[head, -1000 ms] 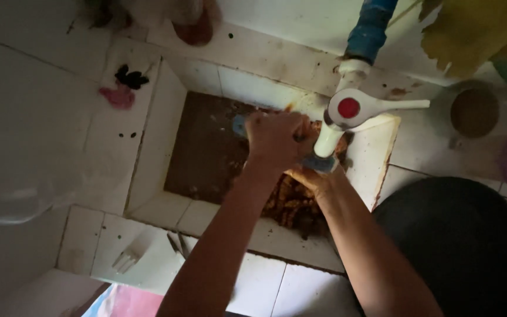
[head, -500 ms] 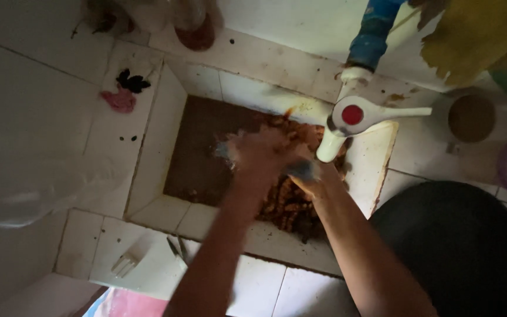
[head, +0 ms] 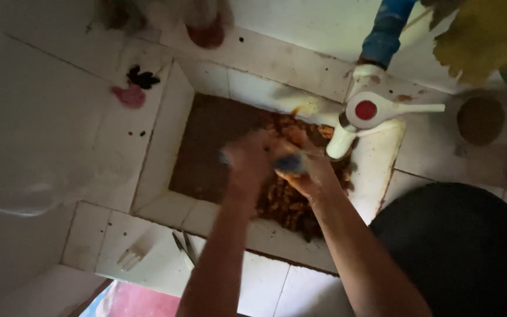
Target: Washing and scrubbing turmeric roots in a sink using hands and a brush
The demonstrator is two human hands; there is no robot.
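Observation:
Both my hands meet over a sunken tiled sink basin [head: 206, 135], just below a white tap [head: 365, 110] with a red cap. My left hand [head: 247, 161] is blurred with motion, and a bluish tip shows at its left side. My right hand [head: 315, 176] cups a small dark blue-grey object [head: 291, 164] against the left hand. What that object is cannot be made out. Under the hands, orange-brown scraps [head: 283, 205] lie piled in the right part of the dark basin.
A large black round vessel [head: 459, 252] stands at the lower right. A blue pipe [head: 385, 29] feeds the tap, beside a yellow cloth [head: 488, 35]. A brown round lid [head: 479, 120], pink [head: 129, 95] and black [head: 142, 76] bits and a metal tool [head: 183, 246] lie on the tiles.
Both hands have slid a little left and down from the tap spout, staying together, and they are now more blurred. The camera view has shifted slightly.

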